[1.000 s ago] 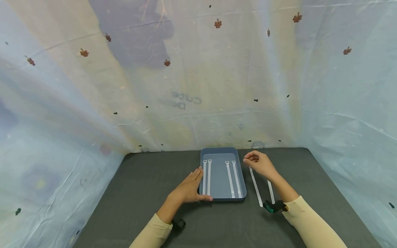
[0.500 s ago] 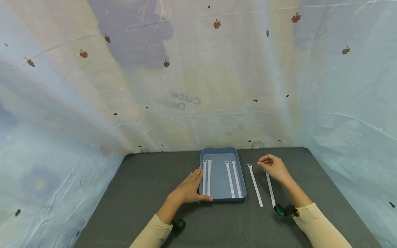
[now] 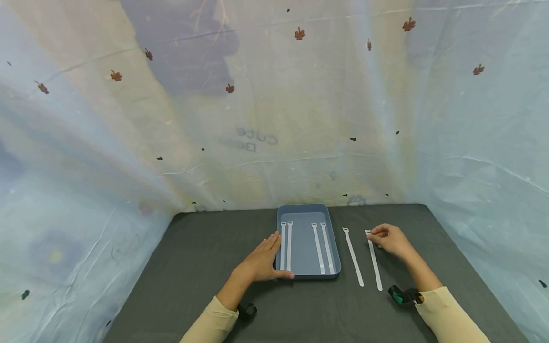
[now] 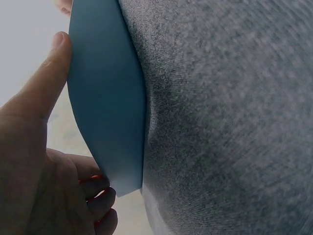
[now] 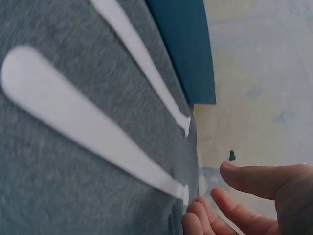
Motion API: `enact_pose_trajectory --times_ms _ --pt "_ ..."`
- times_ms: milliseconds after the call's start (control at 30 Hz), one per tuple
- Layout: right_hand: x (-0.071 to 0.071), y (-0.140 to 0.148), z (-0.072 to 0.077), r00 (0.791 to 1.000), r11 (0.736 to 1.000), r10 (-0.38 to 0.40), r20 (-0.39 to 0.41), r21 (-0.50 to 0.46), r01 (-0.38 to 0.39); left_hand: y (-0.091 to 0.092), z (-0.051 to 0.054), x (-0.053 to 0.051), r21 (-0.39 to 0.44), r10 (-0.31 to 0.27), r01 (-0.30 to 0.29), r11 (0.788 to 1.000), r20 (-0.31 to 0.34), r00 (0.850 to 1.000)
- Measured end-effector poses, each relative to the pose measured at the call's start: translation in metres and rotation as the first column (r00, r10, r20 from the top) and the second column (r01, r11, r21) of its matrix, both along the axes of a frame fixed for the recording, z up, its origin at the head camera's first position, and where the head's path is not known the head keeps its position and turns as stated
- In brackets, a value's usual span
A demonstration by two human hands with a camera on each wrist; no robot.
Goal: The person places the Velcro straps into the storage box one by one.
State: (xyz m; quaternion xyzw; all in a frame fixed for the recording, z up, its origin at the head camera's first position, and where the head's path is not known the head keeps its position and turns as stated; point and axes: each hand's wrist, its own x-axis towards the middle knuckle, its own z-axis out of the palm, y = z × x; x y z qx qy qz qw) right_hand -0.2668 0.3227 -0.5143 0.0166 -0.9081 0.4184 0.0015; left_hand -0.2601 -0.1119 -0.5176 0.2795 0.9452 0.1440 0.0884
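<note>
My left hand (image 3: 262,259) rests on the left side and near corner of a blue-grey tray (image 3: 302,247), fingers straight along the rim and thumb over the front edge. White cable straps with buckle heads lie in the tray: a left pair (image 3: 289,247) and a right pair (image 3: 319,250). On the table, right of the tray, are two more, an inner strap (image 3: 353,257) and an outer strap (image 3: 375,264). My right hand (image 3: 392,241) is at the outer strap's buckle head; in the right wrist view its thumb (image 5: 254,178) stands apart from the fingers, with nothing pinched between them.
The dark grey cloth-covered table (image 3: 201,267) extends on both sides of the tray. A patterned plastic sheet (image 3: 274,119) hangs behind the table's far edge and along its sides. The tray's far end is close to that sheet.
My right hand has moved right and toward me, from above the inner strap to the outer strap's head, uncovering the inner strap's buckle. The left hand, tray and straps have stayed put.
</note>
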Motion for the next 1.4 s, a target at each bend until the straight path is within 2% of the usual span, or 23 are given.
enact_pose_trajectory --times_ms 200,567,967,1400 --pt "-0.004 0.007 -0.007 1.000 0.999 -0.014 0.014 0.032 0.013 0.000 -0.001 0.000 0.004 -0.005 0.005 1.000 0.001 1.000" --pt "-0.014 0.006 -0.015 0.996 0.992 -0.091 0.013 0.089 0.089 0.000 -0.002 -0.001 0.002 -0.005 0.005 1.000 0.000 1.000" --pt "-0.017 0.001 -0.019 0.990 0.988 -0.120 0.077 0.110 0.111 0.001 -0.001 -0.001 0.000 0.008 -0.008 1.000 0.006 1.000" --pt "-0.017 -0.004 -0.020 0.993 0.983 -0.116 0.014 0.142 0.113 0.000 0.000 -0.001 0.007 0.011 -0.011 1.000 0.008 1.000"
